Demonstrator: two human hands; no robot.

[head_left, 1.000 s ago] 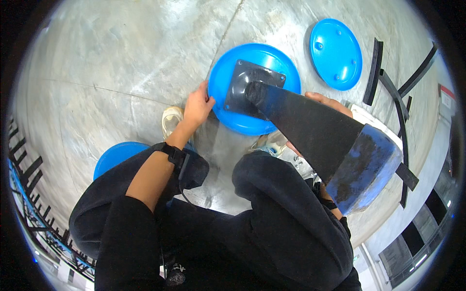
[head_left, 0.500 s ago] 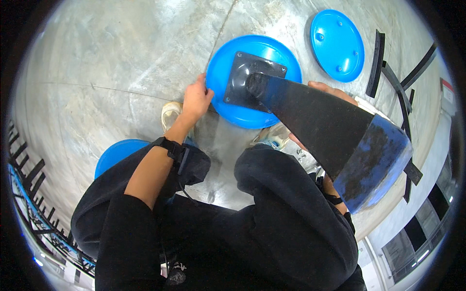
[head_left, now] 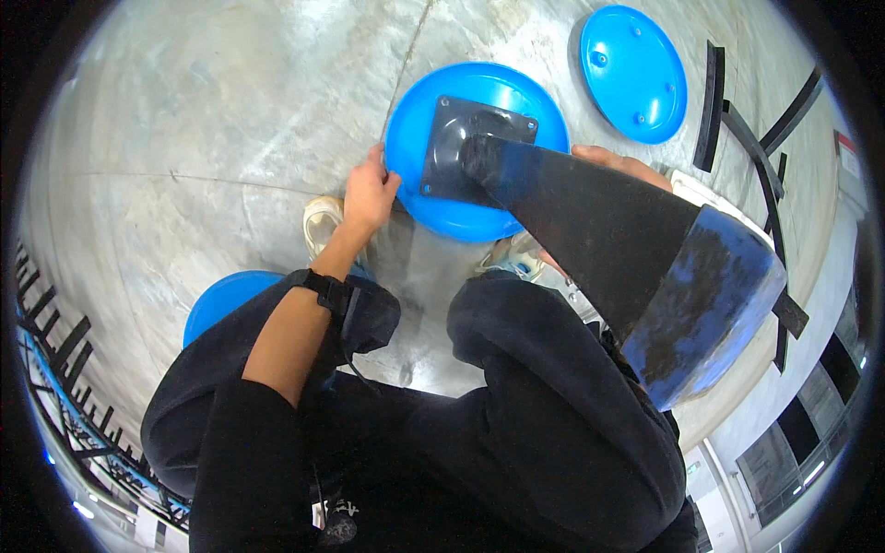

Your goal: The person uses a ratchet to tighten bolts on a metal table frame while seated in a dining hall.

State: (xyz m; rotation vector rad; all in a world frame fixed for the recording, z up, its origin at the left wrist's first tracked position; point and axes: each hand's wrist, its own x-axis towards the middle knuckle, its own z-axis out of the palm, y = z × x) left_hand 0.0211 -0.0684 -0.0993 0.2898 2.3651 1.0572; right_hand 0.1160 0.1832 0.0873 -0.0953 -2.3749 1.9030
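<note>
Down at the bottom of the frame it's mostly dark trousers (head_left: pixel 553 359), knees spread, which I guess leaves room to work between them. Centre right, a black post (head_left: pixel 627 249) slants across, its scuffed blue end nearest the camera. The right hand (head_left: pixel 631 166) is wrapped round it from behind, fingers showing along both sides, probably so that long piece doesn't flop over. Its far end meets a square black plate (head_left: pixel 447 147) with holes at the corners, sitting over the middle of a blue disc (head_left: pixel 461 218) just above centre. The left hand (head_left: pixel 369 195) has bent fingers against the disc's left rim. Looks like bracing so it won't spin, but can't tell if it's actually pinching.

As for edges, the disc's lower rim comes close to the shoes (head_left: pixel 321 221), so not much slack that way. The post's lower edge runs right by the right knee, can't tell if they touch. Most room is over the grey floor (head_left: pixel 230 111), upper left. Upper right, a second disc (head_left: pixel 636 78) lies apart, then crossed black strips (head_left: pixel 708 111), so swinging the post that way looks tighter.
</note>
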